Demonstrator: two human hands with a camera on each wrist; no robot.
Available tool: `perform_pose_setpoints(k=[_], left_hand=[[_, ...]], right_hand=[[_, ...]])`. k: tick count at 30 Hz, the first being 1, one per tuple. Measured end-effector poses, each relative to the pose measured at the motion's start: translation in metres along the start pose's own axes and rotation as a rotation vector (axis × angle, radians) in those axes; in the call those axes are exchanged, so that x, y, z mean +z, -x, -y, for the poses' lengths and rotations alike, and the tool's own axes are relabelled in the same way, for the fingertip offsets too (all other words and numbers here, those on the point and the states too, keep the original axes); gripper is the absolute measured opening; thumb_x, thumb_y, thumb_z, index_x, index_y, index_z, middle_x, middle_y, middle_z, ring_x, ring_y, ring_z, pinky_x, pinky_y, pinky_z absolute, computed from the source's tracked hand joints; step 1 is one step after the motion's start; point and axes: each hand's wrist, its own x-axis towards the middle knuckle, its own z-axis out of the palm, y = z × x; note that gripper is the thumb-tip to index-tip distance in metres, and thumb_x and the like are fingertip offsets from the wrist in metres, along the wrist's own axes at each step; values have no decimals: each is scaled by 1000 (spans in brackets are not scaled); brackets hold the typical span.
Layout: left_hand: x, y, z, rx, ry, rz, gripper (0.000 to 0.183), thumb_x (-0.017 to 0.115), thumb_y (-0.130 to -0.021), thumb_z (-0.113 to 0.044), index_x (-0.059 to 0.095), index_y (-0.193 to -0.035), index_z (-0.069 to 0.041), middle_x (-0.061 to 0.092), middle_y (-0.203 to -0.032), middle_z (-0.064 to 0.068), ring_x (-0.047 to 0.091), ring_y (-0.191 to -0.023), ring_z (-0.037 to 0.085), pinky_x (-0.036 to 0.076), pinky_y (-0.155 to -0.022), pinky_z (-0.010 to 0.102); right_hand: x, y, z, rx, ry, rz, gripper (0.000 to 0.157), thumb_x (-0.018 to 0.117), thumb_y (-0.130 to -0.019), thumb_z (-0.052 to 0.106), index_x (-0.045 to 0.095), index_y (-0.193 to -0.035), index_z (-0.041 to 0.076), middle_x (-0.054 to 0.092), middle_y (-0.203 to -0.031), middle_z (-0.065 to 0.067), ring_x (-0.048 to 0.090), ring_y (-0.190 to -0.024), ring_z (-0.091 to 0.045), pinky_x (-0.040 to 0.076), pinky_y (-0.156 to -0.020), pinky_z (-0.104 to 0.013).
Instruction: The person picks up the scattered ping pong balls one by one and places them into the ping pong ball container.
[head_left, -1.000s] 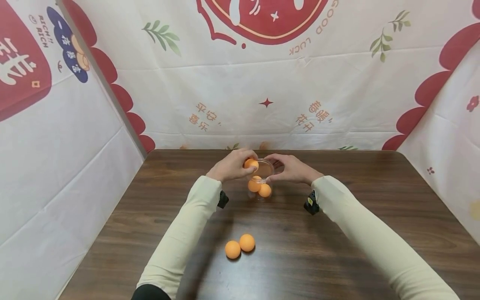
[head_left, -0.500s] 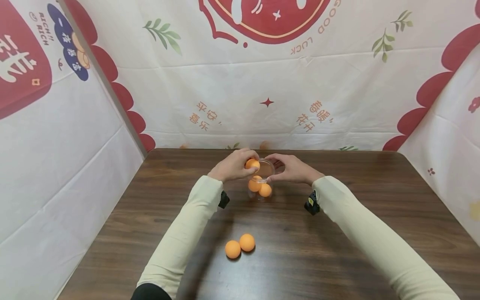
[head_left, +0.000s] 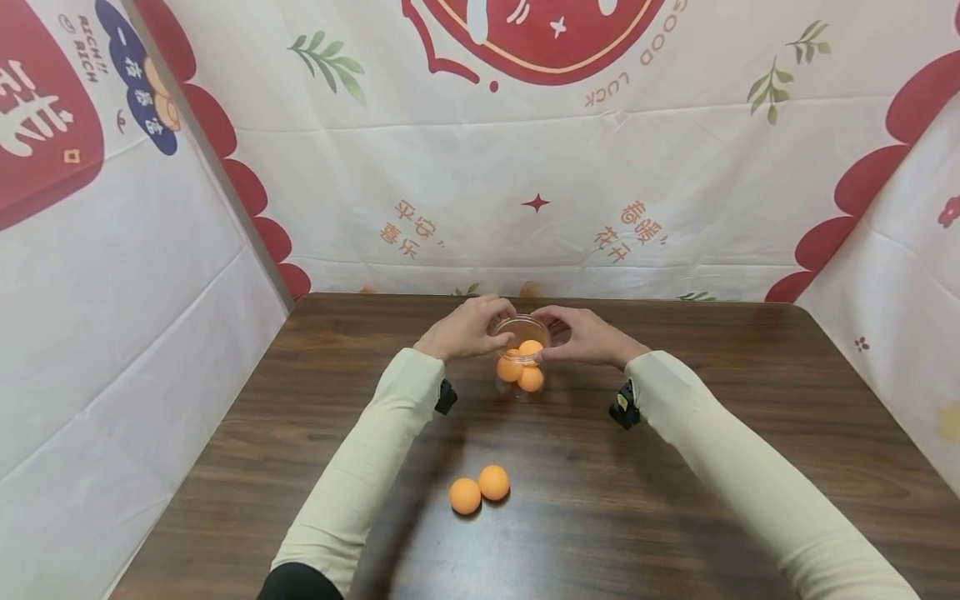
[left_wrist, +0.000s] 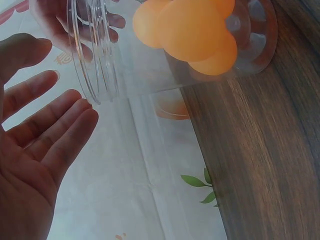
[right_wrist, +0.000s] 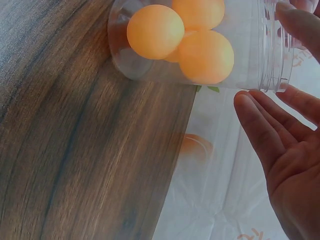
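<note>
At the left, the left hand (head_left: 460, 329) is found with its fingers parted and relaxed, nothing held, at 9 o'clock from the mouth of the jar (right_wrist: 250, 45); whether the rim is touched cannot be told. The ball pinched there half a second ago is let go, and a top ball (head_left: 531, 348), most likely the same one, is now seen in the jar. One more is thus judged to be stowed, and none is being carried.

Next, between 6 and 7 o'clock from the jar, two balls are left unmoved on the table (head_left: 637, 517): a left ball (head_left: 465, 496), set between 8 and 9 o'clock from a right ball (head_left: 494, 483), just beside it.

The jar itself is stood upright near the table's far edge. Below the top ball, a lower pair is shown, one ball (head_left: 510, 367) at 10 o'clock from the other; a fourth ball (left_wrist: 219, 61) is partly shown from the left wrist, tucked behind.

At the right, the rim is steadied at 3 o'clock by the right hand (head_left: 588, 336), thumb and fingers curved about it.

Counted: two hands, one jar, six balls, four inside as far as can be told and two outside.
</note>
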Motion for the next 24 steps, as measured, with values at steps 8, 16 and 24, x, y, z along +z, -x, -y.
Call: perform_pose_setpoints(k=[8, 16, 24], left_hand=[[-2, 2, 2, -16, 3, 1, 28, 67, -88, -14, 61, -112, -3, 60, -102, 11, 59, -94, 22, 50, -82, 32], [-4, 5, 2, -39, 4, 15, 29, 67, -89, -16, 60, -114, -3, 62, -109, 10, 60, -100, 21, 51, -86, 32], [-8, 10, 2, -31, -15, 6, 29, 68, -88, -18, 61, -113, -4, 62, -109, 8, 60, -101, 20, 50, -89, 33]], right_hand=[[0, -1, 0, 3, -8, 2, 67, 79, -78, 28, 49, -134, 6, 60, -123, -14, 59, -111, -28, 52, -91, -44], [0, 0, -1, 2, -19, 8, 68, 78, -79, 28, 48, -135, 6, 59, -125, -15, 58, -112, -28, 51, -91, -45], [-1, 1, 0, 4, -7, 4, 68, 78, -79, 28, 48, -135, 6, 61, -122, -15, 60, -111, -28, 52, -90, -41]])
